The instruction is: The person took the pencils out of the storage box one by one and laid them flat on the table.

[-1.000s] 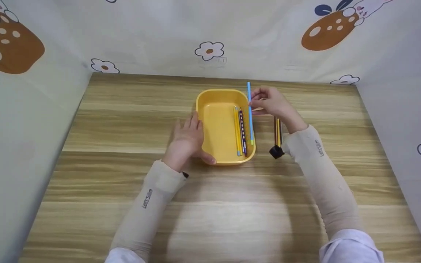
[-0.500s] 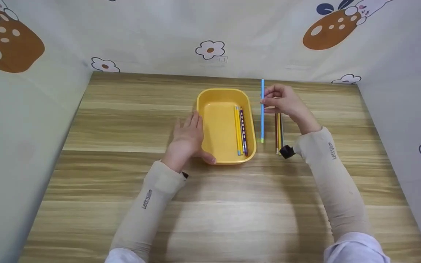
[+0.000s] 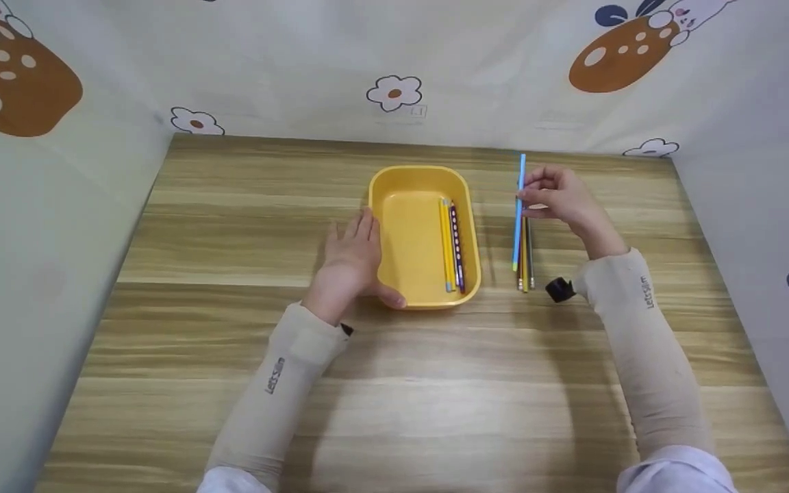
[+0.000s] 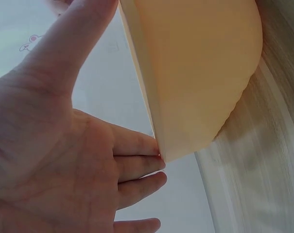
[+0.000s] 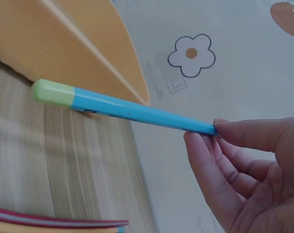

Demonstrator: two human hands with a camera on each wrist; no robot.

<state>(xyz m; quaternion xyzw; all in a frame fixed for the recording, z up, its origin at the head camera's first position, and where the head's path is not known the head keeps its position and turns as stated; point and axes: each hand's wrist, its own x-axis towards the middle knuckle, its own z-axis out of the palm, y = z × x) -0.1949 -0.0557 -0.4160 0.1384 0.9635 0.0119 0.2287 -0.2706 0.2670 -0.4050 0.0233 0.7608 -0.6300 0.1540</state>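
Note:
In the head view my left hand point(image 3: 349, 266) lies along the left side of a yellow plastic box point(image 3: 405, 239). Its fingers are straight at the rim and the thumb reaches the near corner; the left wrist view shows the fingertips against the box edge point(image 4: 146, 92). My right hand point(image 3: 564, 197) pinches a blue pencil point(image 5: 137, 112) with a light green end between thumb and fingers. The pencil overlaps several loose pencils point(image 3: 525, 270) on the table in the head view. Inside the box, yellow pencils point(image 3: 446, 246) lie beside a dark spotted pencil point(image 3: 457, 250) along the right wall.
The wood-grain table point(image 3: 216, 233) is bounded by pale patterned sheeting point(image 3: 285, 75) at the back and both sides. A small black device point(image 3: 559, 289) is fixed at the right wrist, close to the loose pencils.
My right hand has moved right with the blue pencil, from over the box's right rim to over the loose pencils. My left hand and the box have stayed put.

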